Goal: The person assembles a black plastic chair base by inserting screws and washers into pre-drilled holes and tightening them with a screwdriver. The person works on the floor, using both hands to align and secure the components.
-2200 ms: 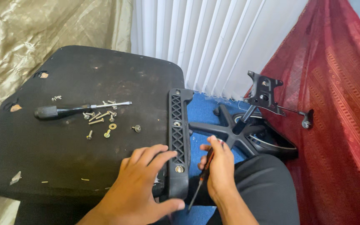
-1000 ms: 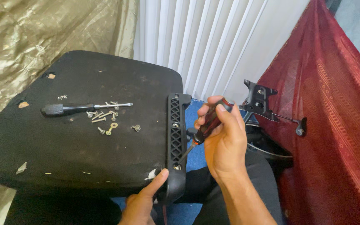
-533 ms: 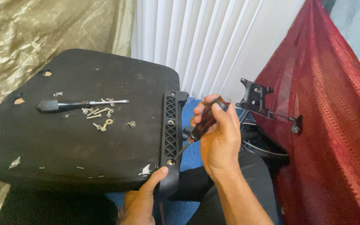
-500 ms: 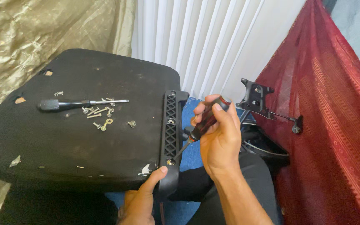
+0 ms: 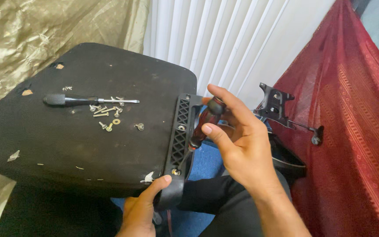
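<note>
The left hand (image 5: 143, 210) is pinching the lower end of the black armrest bracket (image 5: 178, 145), thumb on top, against the seat base (image 5: 88, 145). The right hand (image 5: 237, 145) is closing its fingers around the dark red screwdriver (image 5: 200, 131), tip seated at the bracket's lowest screw. The screwdriver is appearing light, rigid and smooth, best gripped mid-handle; beyond, loose screws (image 5: 108, 116) and a second screwdriver (image 5: 88, 100) are lying on the base.

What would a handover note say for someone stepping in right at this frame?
Right hand: grips the dark red-handled screwdriver, tip on the lower screw of the black plastic lattice bracket.
Left hand: steadies the bracket's lower end at the edge of the black seat board.
On the board: loose silver screws and a black-handled screwdriver.
Done: some screws out. Left: the bracket screws in place.
</note>
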